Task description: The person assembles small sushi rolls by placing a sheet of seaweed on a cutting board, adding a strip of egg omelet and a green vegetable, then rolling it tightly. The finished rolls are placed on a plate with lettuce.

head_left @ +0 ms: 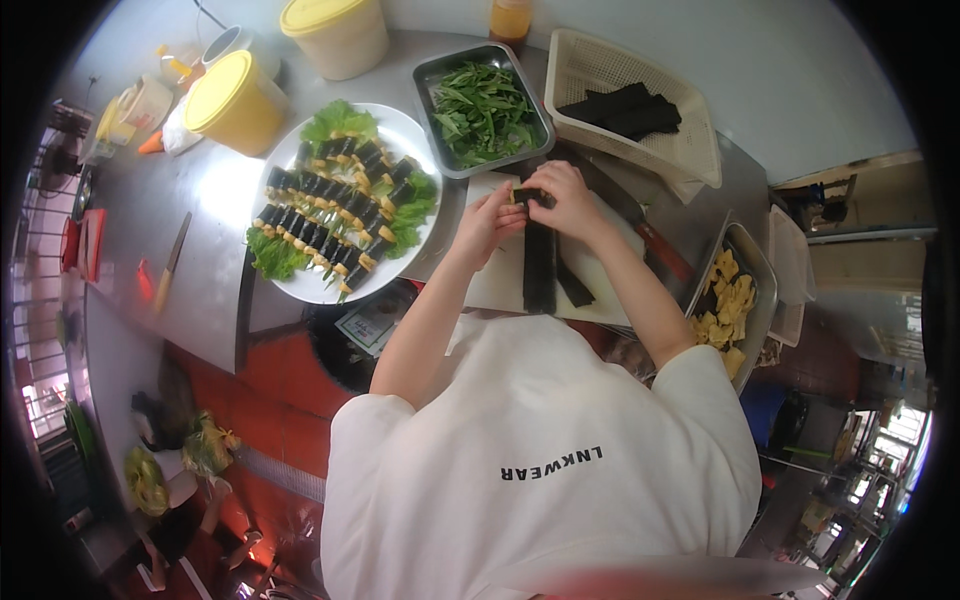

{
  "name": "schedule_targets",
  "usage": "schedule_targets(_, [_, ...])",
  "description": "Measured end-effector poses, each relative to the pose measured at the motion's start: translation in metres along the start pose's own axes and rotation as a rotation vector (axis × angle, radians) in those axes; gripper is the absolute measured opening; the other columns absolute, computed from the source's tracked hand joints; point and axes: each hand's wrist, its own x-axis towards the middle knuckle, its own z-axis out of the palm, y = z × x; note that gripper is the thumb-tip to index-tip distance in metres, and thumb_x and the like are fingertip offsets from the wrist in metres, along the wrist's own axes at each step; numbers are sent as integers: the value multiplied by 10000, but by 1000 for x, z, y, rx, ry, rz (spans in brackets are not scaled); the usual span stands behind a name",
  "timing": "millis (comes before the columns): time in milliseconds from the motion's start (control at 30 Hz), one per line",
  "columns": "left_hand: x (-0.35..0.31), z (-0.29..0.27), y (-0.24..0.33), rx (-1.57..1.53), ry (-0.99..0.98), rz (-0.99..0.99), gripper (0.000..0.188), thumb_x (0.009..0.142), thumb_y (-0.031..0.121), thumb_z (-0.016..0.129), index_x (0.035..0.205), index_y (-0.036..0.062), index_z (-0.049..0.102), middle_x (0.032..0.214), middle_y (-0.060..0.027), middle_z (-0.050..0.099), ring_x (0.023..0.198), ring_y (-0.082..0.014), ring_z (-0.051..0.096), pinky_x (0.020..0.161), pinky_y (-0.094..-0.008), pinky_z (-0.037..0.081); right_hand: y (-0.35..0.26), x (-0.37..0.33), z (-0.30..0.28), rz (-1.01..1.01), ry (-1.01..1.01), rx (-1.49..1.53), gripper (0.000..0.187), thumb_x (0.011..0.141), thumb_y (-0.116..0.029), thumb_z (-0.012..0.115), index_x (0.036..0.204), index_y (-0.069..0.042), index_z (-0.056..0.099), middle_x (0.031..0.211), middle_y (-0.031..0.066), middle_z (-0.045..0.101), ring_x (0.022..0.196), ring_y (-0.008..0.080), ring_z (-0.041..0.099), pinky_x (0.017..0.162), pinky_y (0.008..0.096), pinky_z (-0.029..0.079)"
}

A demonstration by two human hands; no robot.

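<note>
Between my left hand (pixel 488 228) and my right hand (pixel 568 200) is a small dark seaweed roll (pixel 530 197) with something yellow showing at its left end. The fingers of both hands are closed on it. Below them, dark seaweed strips (pixel 540 270) lie on a pale cutting board (pixel 490 285). A large knife with a reddish wooden handle (pixel 665 250) rests at the board's right. To the left, a white round plate (pixel 428 228) bears rows of similar seaweed rolls (pixel 320 215) with lettuce around the edge.
A metal tray (pixel 430 110) of green leaves (pixel 480 115) stands beyond my hands. Behind it to the right, a cream basket (pixel 690 125) holds dark seaweed sheets (pixel 620 108). Yellow pieces (pixel 728 300) fill a tray at right. Yellow-lidded tubs (pixel 335 45) and a smaller knife (pixel 174 262) are left.
</note>
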Motion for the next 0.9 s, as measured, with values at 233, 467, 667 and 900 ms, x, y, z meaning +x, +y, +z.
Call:
schedule_targets(233, [-4,-30,18,389,17,240,217,887,135,659,1039,-19,654,951,-48,647,861,-130,625,752,-248,529,-26,-17,-5,116,180,60,351,727,-201,724,1053,-94,650,1021,70,586,1011,279,522,902,400,405])
schedule_targets(467, [11,-131,118,1095,643,925,243,858,195,698,1023,17,681,847,-62,705,742,-111,644,702,-250,500,4,-92,-13,416,181,-134,290,748,-144,710,1015,-66,630,974,97,571,936,298,529,851,400,436])
schedule_targets(667, [17,-143,116,1163,662,983,215,844,202,711,997,51,696,790,-49,680,705,-113,609,678,-261,482,-26,-111,-15,408,181,-152,375,745,-142,714,1090,-33,616,1046,114,546,980,314,524,864,400,444])
schedule_targets(900, [26,-177,149,1258,882,990,250,877,259,659,1047,78,686,937,-79,675,892,-207,606,818,-321,462,-31,-115,-3,462,156,-205,304,766,-105,674,1052,-8,639,985,113,558,942,302,537,837,390,457])
